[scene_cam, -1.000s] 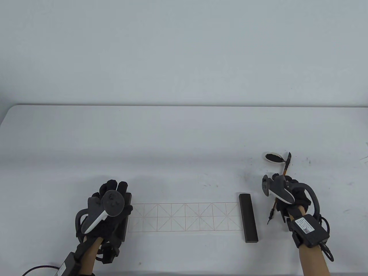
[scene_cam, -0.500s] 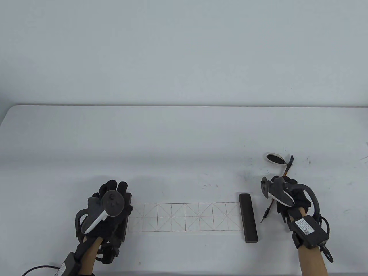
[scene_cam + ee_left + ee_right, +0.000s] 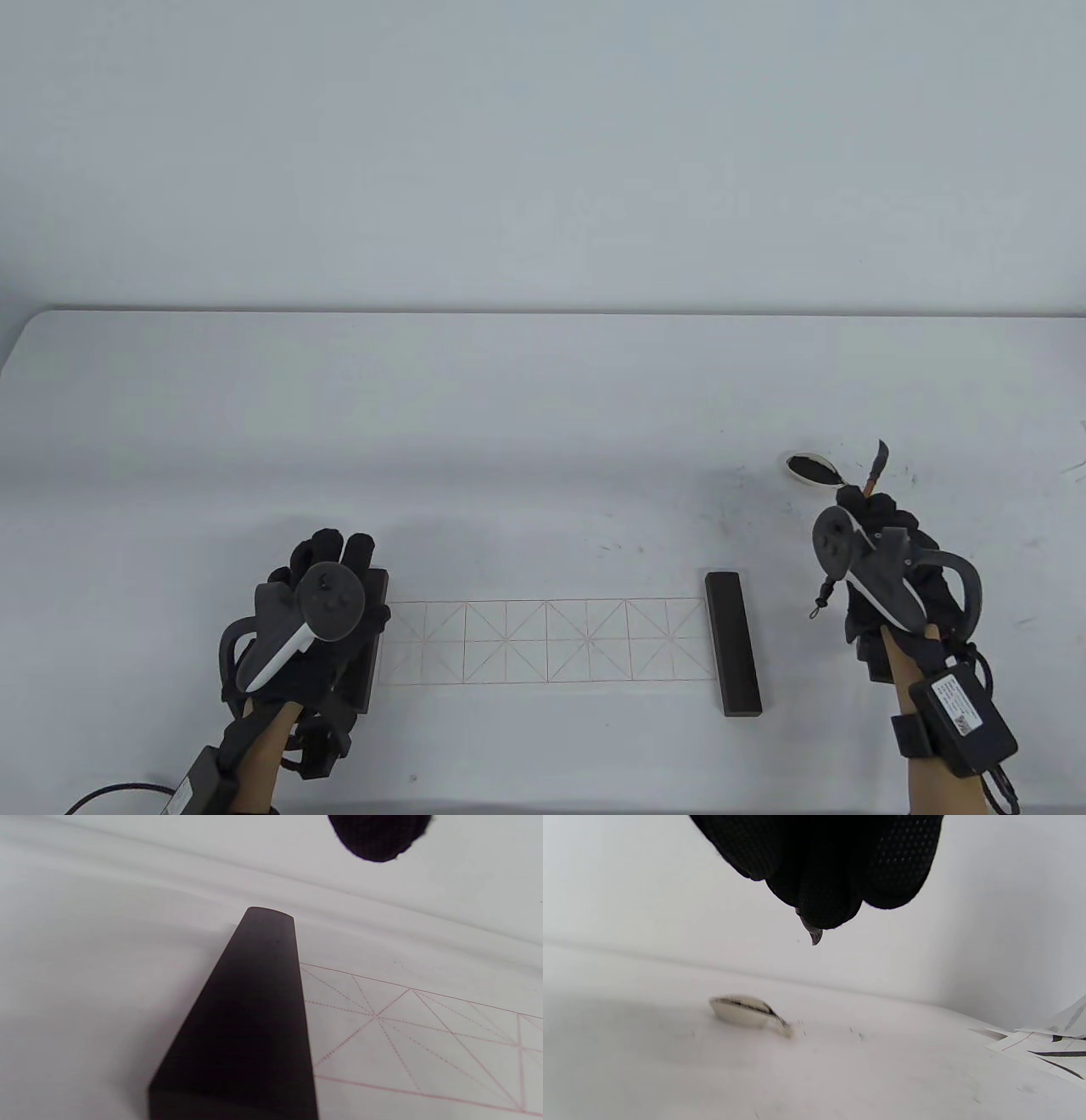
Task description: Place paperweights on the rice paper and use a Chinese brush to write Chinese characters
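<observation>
White table (image 3: 543, 407) under a plain pale wall, and all the action sits along the near edge; the rice paper (image 3: 543, 641), a long strip ruled in red grid squares, lies flat across the middle, still blank in every square that shows; at its nine o'clock end the left paperweight (image 3: 250, 1018), a dark bar, lies with its inner edge on the paper's border, and the left hand (image 3: 327, 611) rests over it, fingers reaching toward twelve o'clock along the bar; whether they press or merely lie there cannot be told, though they look straight rather than curled; at the strip's three o'clock end the right paperweight (image 3: 733, 643) lies alone across the paper's edge, nothing touching it; further toward three o'clock the right hand (image 3: 882, 560) is up off the table, fingers clenched round the Chinese brush (image 3: 876, 463); the brush runs through the fist, its dark tip poking out toward twelve o'clock and the handle's cord end dangling toward seven o'clock; in the right wrist view the gloved fingers (image 3: 831, 866) bunch together with the wet grey tip just showing beneath them; the ink dish (image 3: 808, 468), a small white saucer with black ink, sits just at ten o'clock of that tip, with ink specks scattered round it; inked sheets (image 3: 1048, 1043) peek in at the table's far three o'clock edge.
</observation>
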